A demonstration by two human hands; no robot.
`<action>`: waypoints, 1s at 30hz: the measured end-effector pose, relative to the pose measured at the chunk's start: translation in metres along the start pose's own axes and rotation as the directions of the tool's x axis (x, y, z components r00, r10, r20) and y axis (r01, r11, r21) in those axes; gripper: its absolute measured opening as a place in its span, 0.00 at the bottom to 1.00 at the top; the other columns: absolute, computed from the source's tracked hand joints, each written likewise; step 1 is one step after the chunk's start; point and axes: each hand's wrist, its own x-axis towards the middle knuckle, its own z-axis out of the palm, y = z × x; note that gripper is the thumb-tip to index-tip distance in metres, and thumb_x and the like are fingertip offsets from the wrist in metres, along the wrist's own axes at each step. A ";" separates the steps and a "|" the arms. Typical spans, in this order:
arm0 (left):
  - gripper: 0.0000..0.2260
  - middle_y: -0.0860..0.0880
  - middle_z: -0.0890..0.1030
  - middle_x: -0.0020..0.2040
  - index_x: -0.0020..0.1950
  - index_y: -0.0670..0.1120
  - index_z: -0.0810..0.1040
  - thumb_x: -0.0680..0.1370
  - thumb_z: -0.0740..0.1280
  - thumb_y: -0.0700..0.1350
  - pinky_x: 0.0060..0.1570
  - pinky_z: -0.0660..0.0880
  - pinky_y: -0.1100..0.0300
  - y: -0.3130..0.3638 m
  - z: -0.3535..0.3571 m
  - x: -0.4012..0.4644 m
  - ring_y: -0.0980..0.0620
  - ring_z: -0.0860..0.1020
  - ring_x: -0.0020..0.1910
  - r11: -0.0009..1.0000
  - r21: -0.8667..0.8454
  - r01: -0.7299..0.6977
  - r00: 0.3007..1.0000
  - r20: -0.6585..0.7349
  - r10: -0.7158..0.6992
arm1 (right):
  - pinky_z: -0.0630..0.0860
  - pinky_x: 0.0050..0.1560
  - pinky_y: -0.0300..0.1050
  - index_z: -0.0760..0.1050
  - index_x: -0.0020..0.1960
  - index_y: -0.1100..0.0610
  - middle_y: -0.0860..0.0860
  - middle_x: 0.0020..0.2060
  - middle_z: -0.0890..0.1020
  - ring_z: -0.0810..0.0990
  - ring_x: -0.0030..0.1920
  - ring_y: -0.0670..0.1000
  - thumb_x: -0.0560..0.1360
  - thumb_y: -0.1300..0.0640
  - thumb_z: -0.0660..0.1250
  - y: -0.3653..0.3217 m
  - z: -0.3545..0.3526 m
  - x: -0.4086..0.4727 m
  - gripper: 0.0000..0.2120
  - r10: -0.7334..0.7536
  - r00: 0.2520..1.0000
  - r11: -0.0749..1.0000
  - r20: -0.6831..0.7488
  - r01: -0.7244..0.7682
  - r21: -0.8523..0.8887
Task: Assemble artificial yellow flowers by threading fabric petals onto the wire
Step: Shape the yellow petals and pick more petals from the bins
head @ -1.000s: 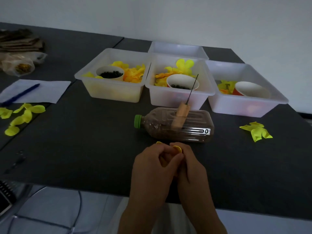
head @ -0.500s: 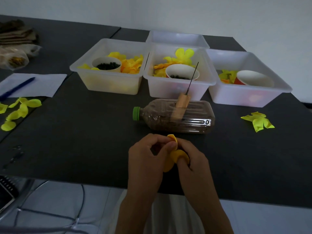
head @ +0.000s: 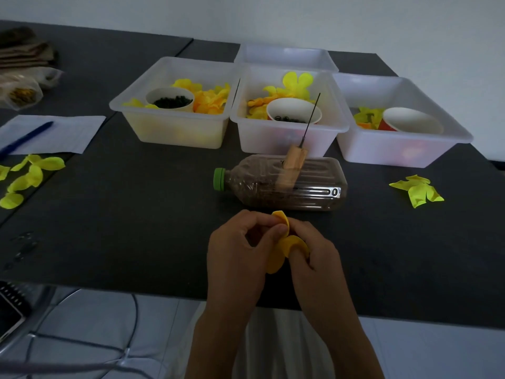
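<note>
An orange-yellow fabric petal piece (head: 287, 243) is held between both hands just above the near part of the dark table (head: 136, 214). My left hand (head: 240, 250) pinches its upper edge with thumb and fingers. My right hand (head: 314, 255) curls round its lower right part. Just beyond the hands, a thin wire (head: 311, 117) on a wooden handle (head: 293, 162) stands up from a brown bottle (head: 281, 184) lying on its side.
Three clear bins stand behind the bottle: the left bin (head: 175, 132) and the middle bin (head: 287, 138) hold yellow petals and cups of dark beads, the right bin (head: 396, 143) petals and a cup. Loose yellow petals (head: 416, 190) lie right, more petals (head: 27, 179) left by paper and pen (head: 52, 132).
The petal piece has come out from between my fingers and now shows unfolded. Both hands have stayed close together in front of the bottle.
</note>
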 end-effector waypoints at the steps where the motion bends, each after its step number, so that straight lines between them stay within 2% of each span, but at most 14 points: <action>1: 0.04 0.59 0.81 0.42 0.43 0.62 0.78 0.73 0.71 0.52 0.45 0.74 0.69 0.000 0.001 0.000 0.62 0.79 0.44 1.000 0.012 -0.007 1.000 -0.011 0.007 | 0.69 0.68 0.51 0.74 0.66 0.58 0.52 0.61 0.78 0.74 0.64 0.49 0.80 0.66 0.58 -0.001 0.000 0.000 0.16 -0.009 1.000 1.000 -0.006 0.009 -0.006; 5: 0.02 0.59 0.81 0.41 0.44 0.61 0.79 0.73 0.69 0.54 0.43 0.75 0.68 0.000 0.000 0.000 0.60 0.80 0.43 0.999 0.015 -0.041 0.998 -0.037 0.041 | 0.73 0.64 0.48 0.74 0.65 0.57 0.50 0.58 0.79 0.77 0.59 0.45 0.80 0.67 0.58 -0.005 0.001 0.000 0.17 -0.049 0.998 0.999 -0.031 0.049 -0.003; 8: 0.03 0.61 0.82 0.42 0.44 0.61 0.79 0.72 0.70 0.52 0.44 0.74 0.70 -0.002 -0.003 0.001 0.61 0.80 0.44 0.999 -0.012 -0.047 0.999 0.006 0.047 | 0.72 0.65 0.49 0.74 0.66 0.57 0.50 0.59 0.79 0.76 0.60 0.46 0.80 0.66 0.58 -0.003 0.000 0.001 0.17 -0.036 0.999 0.999 -0.023 0.036 0.010; 12: 0.07 0.60 0.82 0.41 0.44 0.60 0.81 0.73 0.74 0.47 0.43 0.76 0.68 -0.006 -0.002 0.001 0.60 0.81 0.42 0.999 -0.033 -0.028 1.000 -0.005 0.028 | 0.71 0.65 0.50 0.74 0.66 0.57 0.51 0.59 0.79 0.76 0.61 0.46 0.80 0.66 0.59 -0.002 -0.001 0.001 0.17 -0.036 0.999 0.999 -0.004 0.036 0.006; 17: 0.07 0.60 0.82 0.42 0.44 0.60 0.81 0.73 0.74 0.47 0.44 0.77 0.65 -0.007 -0.003 0.001 0.59 0.81 0.43 0.998 -0.056 -0.024 1.000 -0.005 0.023 | 0.70 0.67 0.52 0.74 0.66 0.58 0.52 0.61 0.78 0.75 0.63 0.49 0.80 0.66 0.58 0.000 -0.001 0.001 0.17 -0.018 1.000 1.000 0.014 0.018 0.008; 23: 0.06 0.59 0.82 0.41 0.44 0.59 0.81 0.73 0.74 0.47 0.43 0.78 0.62 -0.005 -0.002 0.000 0.59 0.81 0.42 0.999 -0.028 -0.023 1.000 -0.018 0.023 | 0.72 0.65 0.49 0.73 0.67 0.57 0.52 0.59 0.79 0.76 0.61 0.48 0.80 0.68 0.58 -0.002 -0.001 0.001 0.18 -0.052 0.999 0.999 -0.002 0.052 0.003; 26: 0.04 0.60 0.81 0.40 0.44 0.58 0.81 0.73 0.72 0.49 0.41 0.77 0.64 -0.003 -0.002 -0.001 0.59 0.80 0.41 0.998 0.022 -0.065 0.997 -0.039 0.066 | 0.74 0.61 0.46 0.75 0.65 0.57 0.50 0.55 0.79 0.77 0.56 0.44 0.79 0.69 0.58 -0.004 0.001 0.000 0.19 -0.081 0.996 0.997 -0.026 0.081 -0.010; 30: 0.04 0.61 0.82 0.42 0.46 0.59 0.81 0.73 0.71 0.50 0.44 0.76 0.67 -0.002 -0.006 0.001 0.60 0.80 0.44 0.994 0.017 -0.104 0.995 -0.008 0.104 | 0.74 0.62 0.47 0.74 0.66 0.58 0.51 0.57 0.78 0.77 0.57 0.45 0.79 0.67 0.58 -0.003 0.004 0.000 0.17 -0.073 0.997 0.997 -0.032 0.073 -0.006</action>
